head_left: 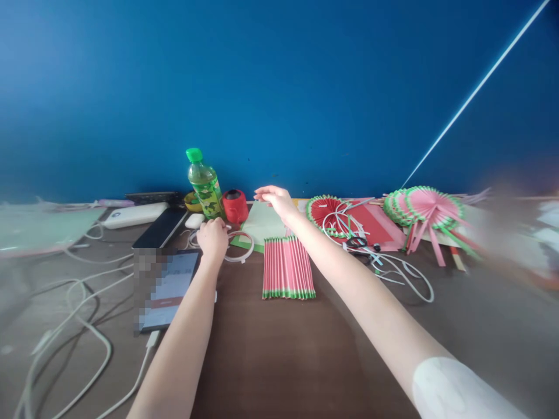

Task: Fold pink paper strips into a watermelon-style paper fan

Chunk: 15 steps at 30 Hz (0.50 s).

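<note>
My left hand (213, 240) is down at the back of the table with its fingers curled together; what they hold, if anything, is hidden. It is beside a white ring (240, 258), which looks like a tape roll, and in front of a green-capped bottle (205, 189). My right hand (276, 201) is raised over pale green paper (257, 227), fingers stretched out and holding nothing. Between my forearms lies a pleated pink paper (288, 269) with green edges. A red round container (234, 206) with a dark top stands between the hands, further back.
To the right are a red folded paper fan (325, 212), scissors (357, 241), loose white cord (430, 285) and finished pink-green fans (434, 206). On the left lie a lit phone (174, 285), a dark phone (161, 228), a white power bank (136, 215) and cables (107, 343). A blue wall (279, 87) rises behind.
</note>
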Available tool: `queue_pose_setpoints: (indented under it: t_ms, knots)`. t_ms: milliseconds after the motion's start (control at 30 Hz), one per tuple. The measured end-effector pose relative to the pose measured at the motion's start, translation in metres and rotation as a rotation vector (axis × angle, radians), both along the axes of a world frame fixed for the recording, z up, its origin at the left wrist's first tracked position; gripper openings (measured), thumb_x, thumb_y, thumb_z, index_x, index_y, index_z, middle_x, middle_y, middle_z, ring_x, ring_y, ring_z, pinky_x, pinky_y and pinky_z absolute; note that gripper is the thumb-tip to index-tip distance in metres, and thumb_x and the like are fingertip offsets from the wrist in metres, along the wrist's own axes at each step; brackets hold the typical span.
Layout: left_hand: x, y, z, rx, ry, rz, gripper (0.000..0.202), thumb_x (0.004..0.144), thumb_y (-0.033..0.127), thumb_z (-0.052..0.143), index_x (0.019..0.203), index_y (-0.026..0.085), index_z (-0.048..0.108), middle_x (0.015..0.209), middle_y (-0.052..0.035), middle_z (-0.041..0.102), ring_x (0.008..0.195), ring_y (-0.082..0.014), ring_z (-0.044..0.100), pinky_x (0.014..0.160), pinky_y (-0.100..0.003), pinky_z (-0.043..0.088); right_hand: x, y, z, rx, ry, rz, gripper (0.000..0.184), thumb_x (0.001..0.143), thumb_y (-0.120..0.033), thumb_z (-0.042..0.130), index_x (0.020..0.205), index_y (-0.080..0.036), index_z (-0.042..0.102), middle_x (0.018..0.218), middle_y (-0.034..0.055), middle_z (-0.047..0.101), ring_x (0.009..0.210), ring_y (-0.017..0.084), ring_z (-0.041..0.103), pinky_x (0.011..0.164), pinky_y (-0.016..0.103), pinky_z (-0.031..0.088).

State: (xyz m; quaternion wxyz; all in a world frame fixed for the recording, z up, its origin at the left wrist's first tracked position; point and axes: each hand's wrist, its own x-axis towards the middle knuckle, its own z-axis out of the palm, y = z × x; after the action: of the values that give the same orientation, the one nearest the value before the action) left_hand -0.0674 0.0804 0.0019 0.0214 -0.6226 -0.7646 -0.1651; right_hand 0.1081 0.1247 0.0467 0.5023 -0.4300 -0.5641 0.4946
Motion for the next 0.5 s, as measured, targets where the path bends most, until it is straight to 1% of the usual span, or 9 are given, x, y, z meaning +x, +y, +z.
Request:
queue_pose_setpoints:
  t_ms: [133,233,333,500]
  knots:
    - [0.001,0.0,-0.001,-0.008,-0.024,0.013,0.018,0.079,0.019,0.046,0.083,0.017,0.063,0.098,-0.0151,0.064,0.103,-0.0322,0.053,0.082,-0.041,0.04,0.005,-0.006,-0.001,0.026,0.016,0.011,0.019,0.072,-0.008,0.046,0.078,-0.017,0.061,0.08,0.002,0.069,0.081,0.012,0.062,0.08,0.028,0.044]
    - [0.0,0.0,0.003,-0.02,-0.078,0.026,0.018,0.079,0.02,0.044,0.083,0.017,0.062,0.1,-0.0153,0.063,0.102,-0.0318,0.054,0.079,-0.04,0.04,0.009,-0.01,-0.003,0.043,0.017,0.005,0.019,0.072,-0.007,0.045,0.076,-0.017,0.061,0.075,0.0008,0.067,0.078,0.012,0.062,0.078,0.028,0.044]
    - [-0.003,0.0,0.012,-0.035,-0.169,0.038,0.018,0.077,0.022,0.045,0.085,0.017,0.061,0.096,-0.0136,0.064,0.093,-0.0293,0.058,0.074,-0.036,0.042,0.012,-0.012,-0.004,0.041,0.006,-0.006,0.019,0.073,-0.007,0.045,0.075,-0.016,0.061,0.071,0.0,0.066,0.076,0.011,0.061,0.077,0.027,0.044]
    - [-0.01,0.0,0.027,-0.06,-0.348,-0.008,0.013,0.068,0.022,0.052,0.075,0.016,0.061,0.073,-0.0055,0.065,0.072,-0.0206,0.06,0.062,-0.027,0.042,0.012,-0.016,-0.008,0.006,-0.019,0.007,0.021,0.073,-0.004,0.043,0.072,-0.017,0.059,0.068,-0.0012,0.065,0.072,0.01,0.061,0.075,0.025,0.044]
